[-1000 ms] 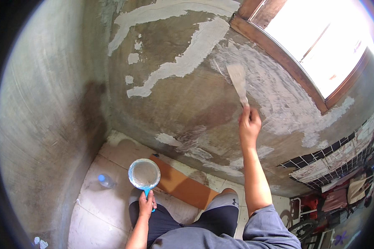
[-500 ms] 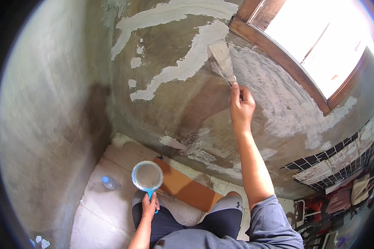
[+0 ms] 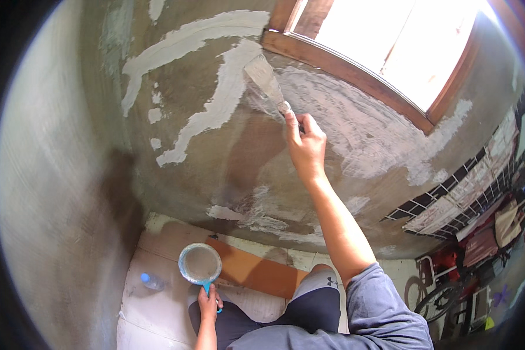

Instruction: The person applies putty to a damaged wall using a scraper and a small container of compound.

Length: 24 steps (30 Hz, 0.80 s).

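My right hand [image 3: 307, 143] grips the handle of a wide putty knife [image 3: 265, 79], its blade up against the bare wall below the window. The blade lies at the right edge of a white putty streak [image 3: 230, 81]. To its right spreads a thinner, scraped coat of putty [image 3: 361, 125]. Low in front of my lap, my left hand [image 3: 209, 305] is closed around the blue handle of a round dipper [image 3: 200, 263]. Greyish material sits inside the dipper, and its rim is smeared white.
A wooden-framed window [image 3: 356, 64] is set in the wall at upper right. On the tiled floor stand a clear bottle with a blue cap [image 3: 152, 282] and an orange-brown board [image 3: 254, 269]. A wire grid rack [image 3: 455, 195] and a bicycle [image 3: 440, 300] are at the right.
The view has shifted, so the wall and window appear farther left and the floor lower. The putty knife stays near the same putty streak; the dipper remains in my left hand.
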{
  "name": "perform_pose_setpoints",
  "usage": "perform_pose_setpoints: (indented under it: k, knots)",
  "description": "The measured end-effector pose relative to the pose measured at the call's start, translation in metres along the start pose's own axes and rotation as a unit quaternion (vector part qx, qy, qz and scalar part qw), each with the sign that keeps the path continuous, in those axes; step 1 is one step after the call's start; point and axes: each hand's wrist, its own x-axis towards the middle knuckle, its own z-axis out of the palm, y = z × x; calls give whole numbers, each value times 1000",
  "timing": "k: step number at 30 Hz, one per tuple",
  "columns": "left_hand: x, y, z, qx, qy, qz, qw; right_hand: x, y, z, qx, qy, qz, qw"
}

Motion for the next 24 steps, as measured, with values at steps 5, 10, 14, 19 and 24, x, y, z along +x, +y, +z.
perform_pose_setpoints:
  k: [5,10,14,19,24]
  knots:
    - [1,-1,-5,-8,4,8,1000,-34,47,-19,-3,19,74,997]
    - [0,-2,-4,7,-3,-5,1000,-40,17,-7,8,-23,11,1000]
    - [0,-6,-7,10,0,-2,1000,-22,6,13,10,-10,8,1000]
    - [0,-8,-9,-4,-12,15,1000,-65,63,-29,-37,-28,84,995]
    - [2,-7,-7,14,-10,6,1000,-70,57,-38,-15,-37,23,999]
